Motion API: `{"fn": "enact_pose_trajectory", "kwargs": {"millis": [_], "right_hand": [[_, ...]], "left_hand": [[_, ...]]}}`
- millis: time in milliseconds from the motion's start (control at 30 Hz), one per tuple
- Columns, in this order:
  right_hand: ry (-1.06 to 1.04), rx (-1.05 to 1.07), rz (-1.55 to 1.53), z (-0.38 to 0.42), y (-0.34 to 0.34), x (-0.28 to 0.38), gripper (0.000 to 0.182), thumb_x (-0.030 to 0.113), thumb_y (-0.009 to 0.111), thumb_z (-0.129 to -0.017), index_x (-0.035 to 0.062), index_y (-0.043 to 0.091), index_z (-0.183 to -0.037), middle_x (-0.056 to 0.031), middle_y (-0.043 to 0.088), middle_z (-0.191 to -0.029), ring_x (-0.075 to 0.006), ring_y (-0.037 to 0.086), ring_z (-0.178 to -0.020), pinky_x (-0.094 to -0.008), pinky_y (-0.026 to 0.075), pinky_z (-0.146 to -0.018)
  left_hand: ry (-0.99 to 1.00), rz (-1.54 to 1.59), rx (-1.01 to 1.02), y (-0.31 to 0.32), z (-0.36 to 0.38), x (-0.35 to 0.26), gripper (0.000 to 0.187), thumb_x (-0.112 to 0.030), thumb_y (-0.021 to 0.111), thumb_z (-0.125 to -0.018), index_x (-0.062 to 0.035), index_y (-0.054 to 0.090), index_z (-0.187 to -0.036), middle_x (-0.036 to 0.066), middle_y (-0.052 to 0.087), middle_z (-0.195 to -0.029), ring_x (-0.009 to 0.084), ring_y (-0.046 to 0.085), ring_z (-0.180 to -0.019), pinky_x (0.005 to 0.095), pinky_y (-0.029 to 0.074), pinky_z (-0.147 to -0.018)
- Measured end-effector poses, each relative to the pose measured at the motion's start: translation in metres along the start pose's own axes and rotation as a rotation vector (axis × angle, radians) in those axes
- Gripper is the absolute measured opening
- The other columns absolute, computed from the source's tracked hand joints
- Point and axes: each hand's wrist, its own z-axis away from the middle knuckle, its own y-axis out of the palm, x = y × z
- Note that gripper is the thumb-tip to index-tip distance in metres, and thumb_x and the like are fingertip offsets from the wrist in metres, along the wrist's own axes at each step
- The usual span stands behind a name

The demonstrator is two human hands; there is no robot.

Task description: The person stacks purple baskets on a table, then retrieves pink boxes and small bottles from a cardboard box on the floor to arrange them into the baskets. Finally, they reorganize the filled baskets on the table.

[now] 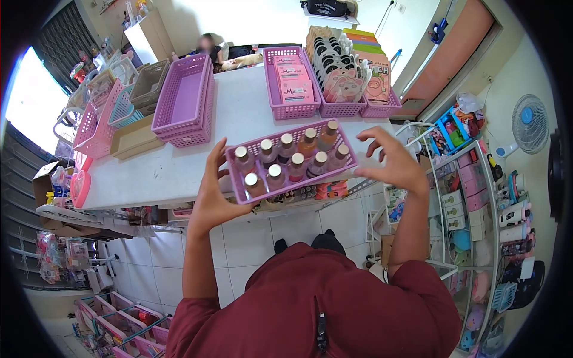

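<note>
A purple basket [290, 192] full of small bottles with pale caps sits at the white table's [233, 113] near edge, slightly tilted in view. My left hand [216, 192] is at the basket's left end, thumb along its near corner and fingers behind its left side. Just off the basket's right end is my right hand [391, 160], its fingers spread and curved, holding nothing. Beyond the bottles stands a purple basket with pink packets [293, 83]. Right of it, more purple baskets hold panda-faced items [340, 74] and pink-and-brown packs [377, 77].
Stacked empty purple baskets [184, 98], a beige tray [136, 137] and a pink basket [98, 128] stand on the table's left. A person [209, 49] is beyond the far edge. Shelves [471, 203] and a fan [530, 124] are at right.
</note>
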Motion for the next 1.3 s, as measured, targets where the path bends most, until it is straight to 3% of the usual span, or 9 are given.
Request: {"fn": "enact_pose_trajectory", "kwargs": {"millis": [100,200,367,467,500,600,800,1200,1300], "right_hand": [[0.115,0.093,-0.261,-0.012,0.040,0.007,0.070,0.014,0.089,-0.077,0.0019,0.055,-0.136,-0.0117,0.065,-0.126,-0.0208,0.068,-0.103,-0.0335,0.056,-0.083],[0.012,0.010,-0.313,-0.029,0.069,0.002,0.070,0.014,0.087,-0.079,-0.0002,0.053,-0.139,-0.0167,0.068,-0.126,-0.0236,0.070,-0.106,-0.0358,0.057,-0.088],[-0.186,-0.075,-0.202,-0.067,0.096,0.029,0.051,0.010,0.079,-0.084,-0.0021,0.063,-0.131,-0.0186,0.070,-0.122,-0.0275,0.072,-0.104,-0.0371,0.058,-0.095],[-0.291,-0.104,-0.114,-0.094,0.111,0.037,0.048,0.010,0.078,-0.084,0.0017,0.065,-0.129,-0.0167,0.070,-0.117,-0.0310,0.072,-0.101,-0.0369,0.059,-0.093],[-0.321,-0.135,-0.064,-0.102,0.117,0.039,0.048,0.012,0.077,-0.084,0.0058,0.065,-0.130,-0.0149,0.068,-0.120,-0.0345,0.071,-0.095,-0.0375,0.061,-0.086],[-0.226,-0.138,0.132,-0.112,0.121,0.051,0.047,0.019,0.075,-0.086,0.0059,0.063,-0.129,-0.0155,0.063,-0.128,-0.0362,0.070,-0.097,-0.0450,0.058,-0.084],[-0.207,-0.266,0.361,-0.127,0.105,0.030,0.047,0.023,0.068,-0.092,-0.0013,0.059,-0.131,-0.0143,0.059,-0.134,-0.0368,0.072,-0.092,-0.0445,0.060,-0.076],[-0.275,-0.059,0.338,-0.123,0.093,0.015,0.057,0.025,0.067,-0.095,-0.0023,0.051,-0.142,-0.0167,0.053,-0.141,-0.0382,0.071,-0.100,-0.0467,0.059,-0.085],[-0.321,-0.075,0.351,-0.122,0.092,0.013,0.059,0.024,0.070,-0.092,-0.0066,0.051,-0.139,-0.0180,0.053,-0.135,-0.0359,0.072,-0.099,-0.0448,0.062,-0.080]], "left_hand": [[-0.035,0.015,-0.053,-0.008,0.018,0.000,0.132,-0.016,0.095,-0.055,-0.0086,0.020,-0.163,0.019,0.045,-0.151,0.0335,0.048,-0.141,0.0467,0.047,-0.109],[-0.062,0.039,-0.127,-0.016,0.039,-0.001,0.133,-0.018,0.095,-0.055,-0.0086,0.019,-0.163,0.016,0.045,-0.149,0.0322,0.048,-0.140,0.0459,0.047,-0.109],[-0.110,-0.158,-0.300,-0.025,0.070,-0.009,0.129,-0.021,0.094,-0.055,-0.0075,0.023,-0.163,0.015,0.044,-0.146,0.0301,0.052,-0.132,0.0443,0.047,-0.106],[-0.135,-0.255,-0.379,-0.022,0.078,-0.016,0.124,-0.022,0.094,-0.057,-0.0064,0.028,-0.161,0.015,0.043,-0.143,0.0303,0.049,-0.130,0.0456,0.046,-0.106],[-0.106,-0.381,-0.391,-0.020,0.080,-0.017,0.125,-0.023,0.096,-0.056,-0.0062,0.028,-0.160,0.016,0.042,-0.142,0.0314,0.046,-0.132,0.0465,0.044,-0.108],[-0.104,-0.501,-0.454,-0.003,0.081,-0.017,0.126,-0.028,0.099,-0.056,-0.0058,0.029,-0.159,0.017,0.039,-0.141,0.0333,0.041,-0.135,0.0481,0.039,-0.112],[-0.195,-0.470,-0.610,0.035,0.070,-0.024,0.131,-0.033,0.101,-0.056,-0.0028,0.026,-0.159,0.018,0.034,-0.144,0.0350,0.034,-0.138,0.0486,0.033,-0.117],[-0.296,-0.648,-0.797,0.097,-0.001,-0.021,0.137,-0.043,0.101,-0.059,-0.0009,0.015,-0.158,0.025,0.027,-0.144,0.0416,0.028,-0.138,0.0563,0.028,-0.117],[-0.265,-0.480,-0.732,0.095,-0.011,-0.021,0.135,-0.042,0.101,-0.061,0.0024,0.016,-0.156,0.027,0.024,-0.144,0.0446,0.028,-0.136,0.0562,0.029,-0.115]]}}
